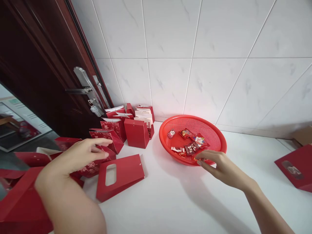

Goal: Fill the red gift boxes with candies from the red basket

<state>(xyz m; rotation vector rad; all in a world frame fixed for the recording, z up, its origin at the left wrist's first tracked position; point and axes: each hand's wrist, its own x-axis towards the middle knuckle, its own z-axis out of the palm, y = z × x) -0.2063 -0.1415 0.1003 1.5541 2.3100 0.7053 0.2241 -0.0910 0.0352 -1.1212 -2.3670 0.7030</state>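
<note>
My left hand (pixel 80 156) hovers open, its fingers spread, just above a flat red gift box (pixel 94 170) with white print and holds nothing. Close by lies a red box with an oblong window (pixel 119 178). My right hand (pixel 216 165) reaches over the rim of a round red plastic mesh basket (pixel 195 122), its fingertips at wrapped sweets (pixel 192 146) inside. A small red wrapper (pixel 195 157) sits at those fingertips, and I cannot tell whether they grip it.
Several red boxes with white inner flaps (pixel 129 126) stand against the white tiled wall (pixel 170 32). A dark wooden door (pixel 46 65) with a steel handle stands open at the left. Another red box (pixel 296 165) and a cardboard piece (pixel 303 136) lie at the right of the white counter (pixel 158 201).
</note>
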